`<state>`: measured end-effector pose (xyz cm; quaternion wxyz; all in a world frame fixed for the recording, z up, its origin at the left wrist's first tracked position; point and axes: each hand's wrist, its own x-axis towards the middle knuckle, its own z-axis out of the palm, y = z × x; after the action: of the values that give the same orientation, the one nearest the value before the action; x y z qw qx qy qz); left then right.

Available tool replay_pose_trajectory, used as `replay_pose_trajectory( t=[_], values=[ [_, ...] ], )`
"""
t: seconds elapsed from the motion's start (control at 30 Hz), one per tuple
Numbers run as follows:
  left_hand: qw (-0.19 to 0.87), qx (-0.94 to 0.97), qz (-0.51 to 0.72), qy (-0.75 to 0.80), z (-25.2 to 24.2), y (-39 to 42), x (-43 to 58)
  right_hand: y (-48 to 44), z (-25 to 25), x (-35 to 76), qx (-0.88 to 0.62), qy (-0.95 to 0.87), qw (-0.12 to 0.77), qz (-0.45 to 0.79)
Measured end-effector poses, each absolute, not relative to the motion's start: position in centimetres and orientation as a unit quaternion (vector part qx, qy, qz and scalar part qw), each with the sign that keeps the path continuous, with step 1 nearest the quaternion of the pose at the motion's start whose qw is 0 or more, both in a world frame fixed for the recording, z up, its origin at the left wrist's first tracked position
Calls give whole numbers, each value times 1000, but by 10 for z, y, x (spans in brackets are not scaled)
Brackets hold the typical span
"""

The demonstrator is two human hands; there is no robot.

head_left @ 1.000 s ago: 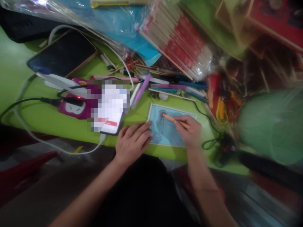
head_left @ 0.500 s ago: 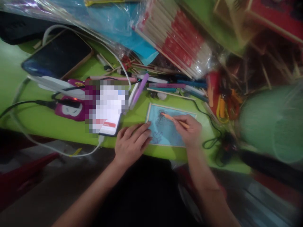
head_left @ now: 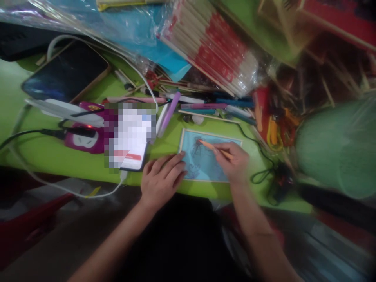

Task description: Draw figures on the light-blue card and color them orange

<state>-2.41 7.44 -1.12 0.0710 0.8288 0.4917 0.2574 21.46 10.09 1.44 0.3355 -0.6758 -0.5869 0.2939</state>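
A blue sheet (head_left: 202,164) with a light, thin frame and dark line drawings lies on the green table near its front edge. My right hand (head_left: 235,162) pinches an orange pen (head_left: 214,147), whose tip rests on the drawing in the sheet's upper left part. At the sheet's left edge, my left hand (head_left: 163,178) lies palm down, fingertips on the frame and fingers slightly spread, holding nothing. Part of the sheet's right side is hidden by my right hand.
Left of my left hand are a lit phone (head_left: 132,150) on a white cable, a purple power strip (head_left: 85,139) and a dark tablet (head_left: 66,72). Pens (head_left: 202,106) and wrapped sticks (head_left: 211,47) lie behind the sheet. A green container (head_left: 337,149) stands at right.
The whole view has shifted slightly, so things on the table appear a little further left. Both hands keep nearly the same place on the sheet, with the pen tip still on the drawing.
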Motion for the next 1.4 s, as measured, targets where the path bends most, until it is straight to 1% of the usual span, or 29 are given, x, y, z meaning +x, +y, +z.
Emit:
replay_pose_trajectory(
  t=[0.83,1.13,1.4],
  values=[
    [74,830,255,490,-13,73,-25,98,14,220,-683,-544,372,317],
    [75,830,258,489,-14,73,-26,97,16,222,-682,-539,367,331],
    [80,826,259,493,-13,73,-25,97,17,221,-677,-561,357,316]
  ],
)
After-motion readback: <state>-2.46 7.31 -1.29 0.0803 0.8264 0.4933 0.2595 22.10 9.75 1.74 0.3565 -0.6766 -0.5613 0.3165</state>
